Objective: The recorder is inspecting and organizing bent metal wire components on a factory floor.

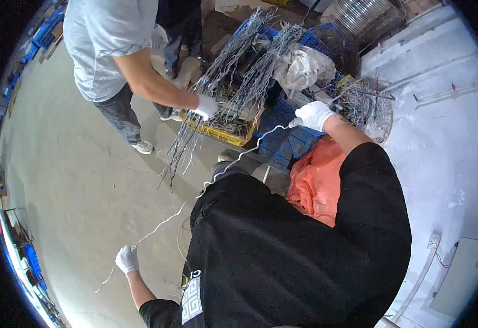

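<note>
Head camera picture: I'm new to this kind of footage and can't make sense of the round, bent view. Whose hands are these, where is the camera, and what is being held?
The camera sits on a person's head and looks down, so the black shirt filling the lower middle is their own body. The wide lens bends straight lines near the rim.

Both of their hands wear white gloves. The left hand is stretched out low on the left, the right hand reaches up ahead. Between them runs one long thin wavy wire, gripped at both ends and drawn out over the concrete floor.

Ahead stand blue crates and a yellow crate heaped with bundles of similar grey wires. An orange plastic bag lies by the person's right arm.

The other gloved hand, touching the bundles, belongs to a co-worker in a grey shirt.
</note>
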A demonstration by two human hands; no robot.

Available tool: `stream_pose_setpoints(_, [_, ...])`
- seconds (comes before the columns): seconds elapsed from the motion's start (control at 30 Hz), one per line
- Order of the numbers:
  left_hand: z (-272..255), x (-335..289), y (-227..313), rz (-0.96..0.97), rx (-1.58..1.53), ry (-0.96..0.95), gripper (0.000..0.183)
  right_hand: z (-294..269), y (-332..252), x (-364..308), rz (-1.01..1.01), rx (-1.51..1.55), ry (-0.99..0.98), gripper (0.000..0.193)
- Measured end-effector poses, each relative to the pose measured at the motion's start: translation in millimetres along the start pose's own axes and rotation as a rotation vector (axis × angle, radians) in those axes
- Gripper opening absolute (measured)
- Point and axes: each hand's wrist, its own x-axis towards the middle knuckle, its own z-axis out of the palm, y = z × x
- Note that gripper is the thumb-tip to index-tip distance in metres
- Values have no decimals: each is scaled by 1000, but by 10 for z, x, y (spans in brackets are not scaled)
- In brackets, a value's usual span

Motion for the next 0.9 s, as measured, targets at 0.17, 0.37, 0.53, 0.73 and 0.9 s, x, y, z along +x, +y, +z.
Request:
stream_pose_setpoints(0.17, [37, -231, 66, -47, -62, 26, 36, 38, 301, -125, 9, -62, 17, 61])
stream_pose_setpoints(0.37, [-16, -579, -612, -174, -137, -55, 31, -250, 539, -259, -15, -176, 22, 58])
stream_pose_setpoints(0.53, [-183, -364, -747, -79, -186, -20, 22, -435, 684, -209, 41, -186, 79, 48])
stream_pose_setpoints(0.73, [-536, -189, -386, -260, 76, -91, 34, -301, 971, -282, 1, -364, 223, 35])
stream_pose_setpoints(0.9, [-532, -379, -227, -283, -200, -189, 25, -272, 1306, -37, 49, -267, 154, 33])
